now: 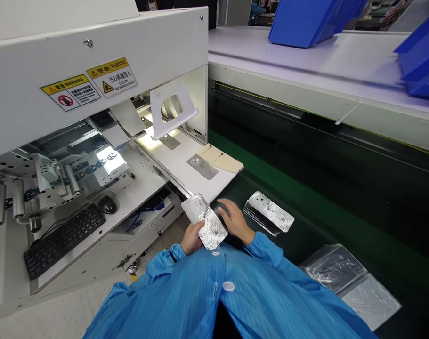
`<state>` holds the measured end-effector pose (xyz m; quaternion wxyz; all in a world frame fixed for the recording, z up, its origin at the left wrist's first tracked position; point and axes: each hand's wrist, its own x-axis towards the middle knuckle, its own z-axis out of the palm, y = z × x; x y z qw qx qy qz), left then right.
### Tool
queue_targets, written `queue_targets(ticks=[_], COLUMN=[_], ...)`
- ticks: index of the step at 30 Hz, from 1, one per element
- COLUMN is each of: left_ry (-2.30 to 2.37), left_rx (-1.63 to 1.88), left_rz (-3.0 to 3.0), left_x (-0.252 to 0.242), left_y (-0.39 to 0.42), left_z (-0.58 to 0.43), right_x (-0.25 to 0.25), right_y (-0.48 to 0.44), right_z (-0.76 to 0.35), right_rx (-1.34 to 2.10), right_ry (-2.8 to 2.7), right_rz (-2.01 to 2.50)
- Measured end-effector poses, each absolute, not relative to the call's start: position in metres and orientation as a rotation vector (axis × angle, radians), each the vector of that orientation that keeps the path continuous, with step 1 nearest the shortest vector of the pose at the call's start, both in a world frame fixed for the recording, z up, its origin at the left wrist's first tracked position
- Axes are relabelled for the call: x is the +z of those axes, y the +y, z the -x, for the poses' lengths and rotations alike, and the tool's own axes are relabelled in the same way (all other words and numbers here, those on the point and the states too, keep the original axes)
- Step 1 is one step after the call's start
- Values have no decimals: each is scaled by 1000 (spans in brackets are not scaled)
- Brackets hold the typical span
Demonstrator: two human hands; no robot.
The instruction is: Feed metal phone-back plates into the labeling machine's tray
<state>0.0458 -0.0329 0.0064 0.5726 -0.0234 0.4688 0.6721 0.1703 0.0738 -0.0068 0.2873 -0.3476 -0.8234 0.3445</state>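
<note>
My left hand (192, 239) grips the lower left edge of a silvery, patterned phone back cover (210, 228), its thumb lying on top. The cover is tilted in front of my chest, its round camera area at the upper end. My right hand (237, 220) is open beside the cover's right edge, fingers apart and slightly bent; whether a fingertip touches it I cannot tell. To the right, a fanned stack of similar covers (276, 214) lies on the dark green belt. Ahead, one flat cover (202, 167) rests on the machine's white feed plate (186, 176).
Left stands a white machine (157, 47) with warning labels, rollers, a keyboard (64, 240) and a mouse (107, 205). Another cover (170, 141) lies deeper on the plate. Clear plastic bags (371, 299) lie at lower right. Blue bins (299, 23) stand on the shelf.
</note>
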Motion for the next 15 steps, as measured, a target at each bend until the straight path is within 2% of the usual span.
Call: queue_targets(ticks=[7, 15], left_ry=[1104, 1151], left_rx=[1607, 1642], left_rz=[44, 93], left_x=[6, 5], left_y=[-43, -48], left_z=[-33, -15], right_x=[-8, -21], right_y=[139, 168], right_z=[-102, -66], right_rx=[490, 377], right_ry=[-2636, -2806], right_rz=[922, 1012])
